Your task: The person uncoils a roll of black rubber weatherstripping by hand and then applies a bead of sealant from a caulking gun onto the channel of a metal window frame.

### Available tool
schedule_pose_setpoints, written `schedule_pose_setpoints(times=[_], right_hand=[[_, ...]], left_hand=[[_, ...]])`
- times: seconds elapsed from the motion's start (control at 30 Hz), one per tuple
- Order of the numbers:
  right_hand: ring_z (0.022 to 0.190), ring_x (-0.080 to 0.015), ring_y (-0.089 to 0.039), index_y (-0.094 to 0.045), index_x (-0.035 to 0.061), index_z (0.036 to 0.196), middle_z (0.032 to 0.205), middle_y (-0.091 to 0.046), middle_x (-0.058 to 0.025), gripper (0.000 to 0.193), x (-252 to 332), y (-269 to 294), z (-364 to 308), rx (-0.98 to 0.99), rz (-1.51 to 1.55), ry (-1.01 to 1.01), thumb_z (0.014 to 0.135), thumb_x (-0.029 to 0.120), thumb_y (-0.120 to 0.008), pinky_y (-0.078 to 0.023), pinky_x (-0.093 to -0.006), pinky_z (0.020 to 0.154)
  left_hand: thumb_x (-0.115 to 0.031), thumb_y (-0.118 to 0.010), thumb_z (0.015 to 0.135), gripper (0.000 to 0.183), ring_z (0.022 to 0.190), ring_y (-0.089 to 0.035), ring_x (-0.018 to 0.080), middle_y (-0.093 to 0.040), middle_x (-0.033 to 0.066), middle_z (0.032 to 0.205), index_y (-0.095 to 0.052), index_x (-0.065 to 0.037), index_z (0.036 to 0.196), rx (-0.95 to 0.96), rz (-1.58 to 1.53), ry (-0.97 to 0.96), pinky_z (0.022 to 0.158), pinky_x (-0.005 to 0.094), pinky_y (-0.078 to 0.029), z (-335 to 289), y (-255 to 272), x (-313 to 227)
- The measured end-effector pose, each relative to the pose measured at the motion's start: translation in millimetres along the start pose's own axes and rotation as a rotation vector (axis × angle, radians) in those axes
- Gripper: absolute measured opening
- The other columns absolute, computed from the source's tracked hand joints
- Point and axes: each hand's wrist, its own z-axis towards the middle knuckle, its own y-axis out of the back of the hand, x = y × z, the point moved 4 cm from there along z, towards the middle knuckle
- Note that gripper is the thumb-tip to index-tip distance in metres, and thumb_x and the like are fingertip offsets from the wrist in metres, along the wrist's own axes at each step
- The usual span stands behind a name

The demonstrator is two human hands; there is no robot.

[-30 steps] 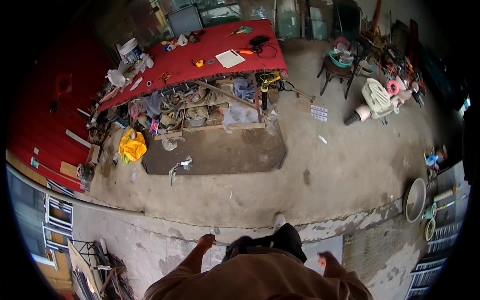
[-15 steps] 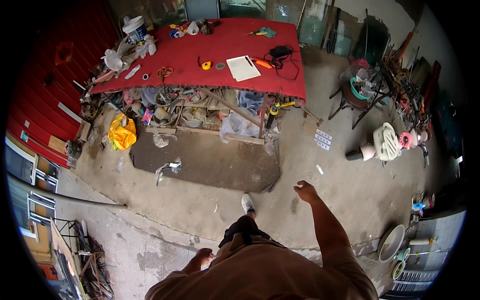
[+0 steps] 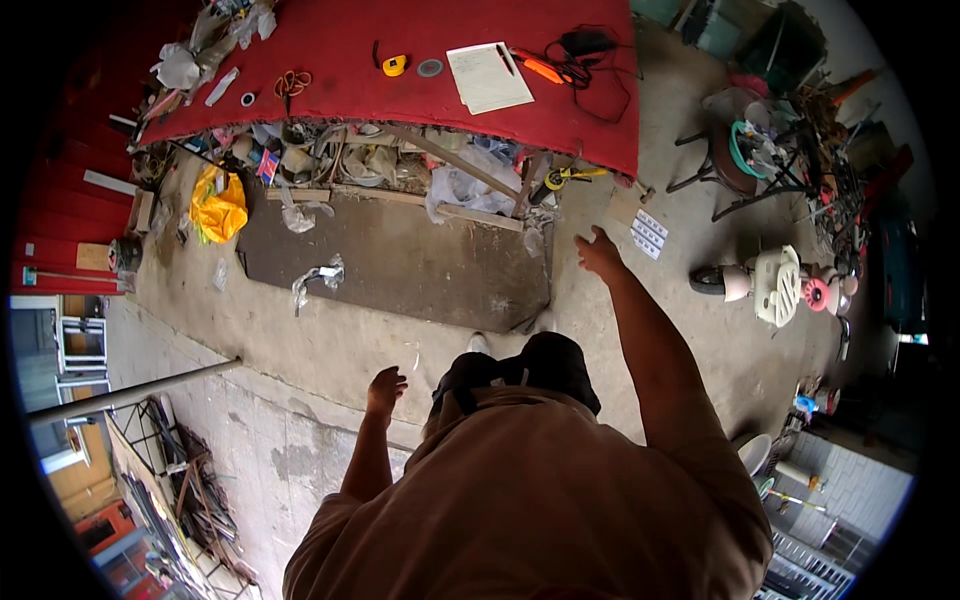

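My right hand [image 3: 600, 256] reaches out in front with its fingers spread and nothing in it. It hangs in the air short of the red-covered table [image 3: 350, 85]. My left hand [image 3: 386, 390] is lower and further back, also empty, its fingers apart and slightly bent. On the table lie a paper pad [image 3: 485, 85] with a pen, an orange-handled tool [image 3: 537, 66], a black device with a cable [image 3: 588, 42], a yellow tape measure [image 3: 394, 66], a grey ring [image 3: 430, 68] and orange-handled scissors [image 3: 292, 84]. Neither hand touches anything.
A dark mat [image 3: 380, 265] covers the floor before the table, with clutter stored underneath. A yellow bag [image 3: 218, 205] sits at left. At right stand a chair holding a teal basin [image 3: 741, 150] and a white-and-pink ride-on toy [image 3: 778, 285]. A grey pole [image 3: 140, 390] crosses at left.
I have moved forward, so the table and mat are nearer. Both hands have come forward and up in the view, and the fingers of my right hand have spread wider.
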Motion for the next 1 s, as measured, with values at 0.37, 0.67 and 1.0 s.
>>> schedule_pose_setpoints(times=[0.37,0.67,1.0], right_hand=[[0.063,-0.0132,-0.055,-0.048,0.0158,0.145,0.094,-0.060,-0.0064,0.051,44.8,-17.7,194.8,0.109,0.530,-0.146,0.103,0.034,-0.070,-0.047,-0.0284,0.055],[0.092,-0.0358,-0.070,-0.070,0.0057,0.113,0.108,-0.074,-0.0207,0.050,-17.1,-6.1,295.5,-0.070,0.097,0.119,0.102,0.053,-0.059,-0.054,-0.0446,0.078],[0.082,-0.0347,-0.075,-0.075,0.0058,0.110,0.084,-0.077,-0.0180,0.035,42.9,-17.9,138.4,0.132,-0.260,0.491,0.103,0.034,-0.055,-0.056,-0.0452,0.072]], left_hand=[[-0.035,-0.053,0.109,0.044,0.095,-0.071,0.0193,-0.073,0.0081,0.117,-0.057,-0.012,0.146,-0.484,-0.280,0.552,0.076,0.0349,-0.054,-145.0,-62.0,158.6],[-0.037,-0.056,0.107,0.047,0.084,-0.070,0.0150,-0.074,0.0054,0.099,-0.065,-0.004,0.138,-0.244,-0.224,0.523,0.068,0.0315,-0.053,-150.1,-232.6,163.8],[-0.030,-0.058,0.111,0.043,0.094,-0.071,0.0176,-0.074,0.0096,0.112,-0.058,-0.002,0.144,-0.401,-0.556,0.173,0.081,0.0313,-0.055,-117.5,-248.5,88.7]])
